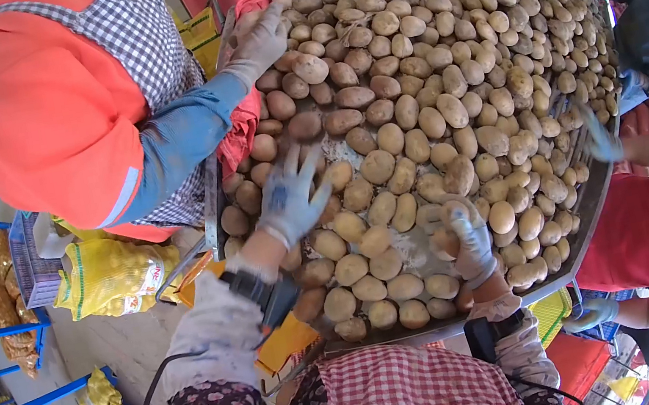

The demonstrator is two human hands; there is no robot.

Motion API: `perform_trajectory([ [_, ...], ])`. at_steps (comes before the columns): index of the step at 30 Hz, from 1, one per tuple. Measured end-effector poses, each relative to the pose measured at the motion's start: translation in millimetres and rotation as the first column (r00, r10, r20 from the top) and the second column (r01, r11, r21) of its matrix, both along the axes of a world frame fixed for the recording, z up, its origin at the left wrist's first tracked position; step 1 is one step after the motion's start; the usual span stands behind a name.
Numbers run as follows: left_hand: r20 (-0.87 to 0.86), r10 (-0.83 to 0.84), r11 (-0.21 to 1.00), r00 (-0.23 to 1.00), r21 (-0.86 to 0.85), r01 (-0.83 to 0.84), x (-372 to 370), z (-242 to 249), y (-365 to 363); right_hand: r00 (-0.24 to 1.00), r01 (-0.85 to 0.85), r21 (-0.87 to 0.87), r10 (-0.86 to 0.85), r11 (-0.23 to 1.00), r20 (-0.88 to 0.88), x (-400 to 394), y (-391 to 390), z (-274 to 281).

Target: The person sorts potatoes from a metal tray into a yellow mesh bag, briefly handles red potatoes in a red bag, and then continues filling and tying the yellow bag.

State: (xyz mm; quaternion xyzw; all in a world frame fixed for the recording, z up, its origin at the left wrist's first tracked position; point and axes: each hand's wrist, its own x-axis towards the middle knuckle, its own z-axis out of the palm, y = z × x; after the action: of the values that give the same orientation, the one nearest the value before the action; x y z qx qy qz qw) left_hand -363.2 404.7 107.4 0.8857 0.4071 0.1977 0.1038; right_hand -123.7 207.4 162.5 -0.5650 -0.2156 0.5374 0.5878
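Observation:
Potatoes cover a wide metal sorting table in front of me. My left hand, in a pale blue-white glove, lies with fingers spread over potatoes at the table's left side. No potato shows inside its grasp. Near the front edge, my right hand, gloved too, has its fingers curled around a brown potato, partly hidden by the fingers. Between my hands sit several loose potatoes, with patches of dusty table surface showing.
A co-worker in an orange top stands at the left, a gloved hand on the potatoes. Other gloved hands reach in from the top and right. Yellow mesh sacks and a purple crate stand at left.

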Motion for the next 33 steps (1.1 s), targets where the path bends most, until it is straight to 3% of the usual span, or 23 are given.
perform_trajectory([
  [3,-0.088,-0.081,0.997,0.993,-0.024,0.079,-16.5,9.1,-13.0,0.999,0.04,0.017,-0.04,0.999,-0.025,9.6,-0.3,-9.4],
  [5,-0.146,0.122,0.976,0.982,0.2,-0.092,-14.5,10.2,14.6,0.995,0.05,0.006,-0.049,0.999,-0.082,10.9,-1.1,-13.2],
  [7,-0.424,0.297,0.949,0.856,0.232,-0.214,1.0,9.1,58.6,0.995,0.052,0.016,-0.05,0.999,-0.087,11.1,2.2,-13.2],
  [9,-0.59,0.359,0.912,0.723,0.057,-0.406,25.0,9.6,88.2,0.995,0.055,0.071,-0.049,0.996,-0.091,16.4,2.9,-27.7],
  [11,-0.6,0.364,0.904,0.713,0.043,-0.426,35.4,-5.1,114.6,0.994,0.059,0.129,-0.046,0.99,-0.103,29.2,-2.1,-52.1],
  [12,-0.603,0.377,0.894,0.703,0.038,-0.447,38.3,-2.9,118.3,0.938,-0.062,0.269,0.149,0.961,-0.314,43.2,-4.2,-62.0],
  [13,-0.518,0.408,0.894,0.752,0.058,-0.445,29.4,-3.3,109.4,0.807,-0.14,0.429,0.353,0.893,-0.472,55.1,-7.6,-71.5],
  [14,-0.514,0.405,0.897,0.757,0.064,-0.437,21.6,6.3,100.0,0.811,-0.132,0.435,0.349,0.891,-0.469,51.5,-9.1,-68.7],
  [16,-0.322,0.286,0.93,0.902,-0.133,-0.342,12.3,30.5,79.4,0.99,0.031,0.047,-0.024,0.998,-0.14,33.5,-9.9,-53.6],
  [17,-0.175,0.25,0.933,0.952,-0.221,-0.285,14.2,41.0,65.0,0.989,0.045,0.054,-0.037,0.997,-0.14,24.3,-3.6,-31.0],
  [18,-0.027,0.214,0.929,0.977,-0.304,-0.212,17.8,49.2,49.8,0.923,0.111,-0.056,-0.124,0.992,-0.363,13.8,3.9,1.0],
  [19,0.127,0.029,0.906,0.991,-0.423,0.028,26.7,56.5,31.9,0.802,0.139,-0.182,-0.219,0.973,-0.556,6.8,8.0,16.9],
  [20,0.299,-0.124,0.826,0.946,-0.498,0.265,39.9,59.9,15.0,0.8,0.139,-0.189,-0.223,0.972,-0.558,3.7,9.7,14.7],
  [22,0.422,-0.38,0.905,0.823,-0.012,0.425,72.9,37.4,1.2,0.636,0.111,0.025,-0.052,0.994,-0.77,1.1,18.5,11.0],
  [24,0.383,-0.37,0.918,0.846,0.01,0.397,81.6,37.0,34.1,0.629,0.138,0.025,-0.068,0.99,-0.775,2.3,19.8,2.6],
  [25,0.128,-0.056,0.993,0.99,0.111,0.041,79.1,19.8,52.3,0.586,0.131,0.109,0.012,0.985,-0.81,12.5,17.4,-24.7],
  [26,-0.085,0.315,0.915,0.945,0.291,-0.279,74.1,6.0,61.1,0.54,0.127,0.189,0.092,0.974,-0.836,18.3,13.5,-39.4],
  [27,-0.2,0.278,0.961,0.939,0.056,-0.273,65.6,2.1,53.5,0.939,0.159,0.106,-0.117,0.982,-0.322,15.0,5.6,-39.6],
  [28,-0.197,0.281,0.96,0.939,0.06,-0.275,57.3,-2.1,41.0,0.94,0.157,0.111,-0.114,0.981,-0.321,18.9,9.7,-39.3],
  [30,-0.129,-0.038,0.999,0.991,0.003,0.039,43.6,0.1,14.8,0.854,0.201,0.11,-0.119,0.973,-0.506,20.6,9.7,-41.8],
  [31,-0.203,-0.116,0.993,0.972,-0.035,0.111,39.9,5.4,15.5,0.796,0.227,0.097,-0.128,0.969,-0.592,19.9,4.3,-43.0],
  [32,-0.207,-0.131,0.991,0.97,-0.048,0.123,42.6,14.5,20.6,0.731,0.251,0.078,-0.136,0.965,-0.669,19.3,-2.7,-42.9],
  [33,-0.22,0.009,1.0,0.975,0.012,-0.007,50.5,22.7,35.6,0.662,0.269,0.06,-0.14,0.961,-0.736,19.1,-8.0,-40.9],
])
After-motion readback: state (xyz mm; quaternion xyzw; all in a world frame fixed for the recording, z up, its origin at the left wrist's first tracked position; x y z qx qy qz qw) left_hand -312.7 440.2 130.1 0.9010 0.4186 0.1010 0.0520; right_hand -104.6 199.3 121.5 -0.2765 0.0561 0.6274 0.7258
